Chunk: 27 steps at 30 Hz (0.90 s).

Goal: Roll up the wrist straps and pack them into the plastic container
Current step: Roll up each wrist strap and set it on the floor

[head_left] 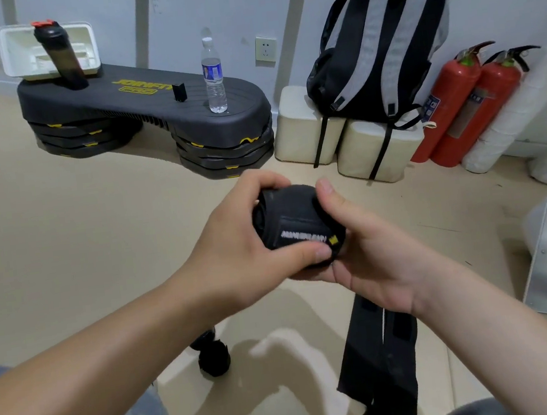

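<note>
Centre of frame, both hands meet on a rolled wrist strap [292,218], held up off the floor [63,231]. L forearm comes in from lower left, wrist slightly bent; left hand [235,245] wraps the roll's left end, fingers curled over its far top edge, thumb pressed on the near side by the white lettering. R forearm enters from lower right; right hand [377,263] cups the roll from below and the right, thumb [326,189] upright against the roll's upper right side, other fingers tucked under, mostly hidden. Both hands gripping the roll, no gap to it.

Below the R wrist a flat strap length [381,358] runs down to the bottom edge; can't tell if it joins the roll. Small dark bundle [213,355] on the floor, lower centre-left, too blurred to ID.

Upper left: dark cylindrical container [60,57] w/ red cap stands tilted on a black step platform [137,100], leaning on a white tray [13,49], well apart from the hands. Water bottle [214,76] upright on the platform's right end. Backpack [379,45] upper right, on white blocks
</note>
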Each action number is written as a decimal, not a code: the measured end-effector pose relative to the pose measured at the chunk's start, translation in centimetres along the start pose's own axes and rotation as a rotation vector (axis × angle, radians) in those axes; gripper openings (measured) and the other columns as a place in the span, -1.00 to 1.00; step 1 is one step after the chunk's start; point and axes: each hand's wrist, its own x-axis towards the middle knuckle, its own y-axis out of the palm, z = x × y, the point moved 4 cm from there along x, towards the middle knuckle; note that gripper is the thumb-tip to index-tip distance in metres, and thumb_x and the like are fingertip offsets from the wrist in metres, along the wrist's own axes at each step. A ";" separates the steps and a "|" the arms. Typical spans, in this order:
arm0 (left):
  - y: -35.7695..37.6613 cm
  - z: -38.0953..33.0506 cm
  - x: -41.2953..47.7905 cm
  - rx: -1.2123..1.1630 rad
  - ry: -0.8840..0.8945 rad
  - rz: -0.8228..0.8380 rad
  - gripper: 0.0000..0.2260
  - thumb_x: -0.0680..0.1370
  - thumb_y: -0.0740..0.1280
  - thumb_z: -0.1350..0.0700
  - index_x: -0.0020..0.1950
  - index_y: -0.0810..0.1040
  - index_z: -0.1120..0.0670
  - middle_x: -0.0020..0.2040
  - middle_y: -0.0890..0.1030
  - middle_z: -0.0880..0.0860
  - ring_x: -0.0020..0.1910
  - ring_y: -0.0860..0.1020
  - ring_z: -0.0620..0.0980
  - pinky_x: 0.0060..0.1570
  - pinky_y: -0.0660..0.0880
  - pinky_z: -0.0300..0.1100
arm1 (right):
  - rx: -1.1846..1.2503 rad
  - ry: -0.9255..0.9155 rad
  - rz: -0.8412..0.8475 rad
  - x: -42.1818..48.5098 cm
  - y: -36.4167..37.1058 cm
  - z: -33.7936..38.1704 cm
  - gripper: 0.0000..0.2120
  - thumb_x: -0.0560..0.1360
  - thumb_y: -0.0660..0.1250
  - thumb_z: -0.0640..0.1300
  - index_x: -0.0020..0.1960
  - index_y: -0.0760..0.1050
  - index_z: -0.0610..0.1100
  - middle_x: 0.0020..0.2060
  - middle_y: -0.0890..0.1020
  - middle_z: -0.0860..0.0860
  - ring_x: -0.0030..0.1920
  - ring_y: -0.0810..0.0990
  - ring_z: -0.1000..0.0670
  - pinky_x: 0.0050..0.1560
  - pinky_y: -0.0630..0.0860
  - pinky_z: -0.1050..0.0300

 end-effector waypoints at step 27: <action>2.9 -0.5 -3.0 0.256 0.185 0.216 -0.38 0.42 0.59 0.04 0.40 0.40 -0.18 0.20 0.55 -0.26 0.17 0.56 -0.20 0.13 0.55 -0.17 | -0.318 -0.076 -0.256 -2.0 -2.4 -0.8 -0.58 0.52 0.49 0.16 0.26 0.60 -0.07 0.17 0.73 -0.14 0.12 0.74 -0.14 0.03 0.63 -0.04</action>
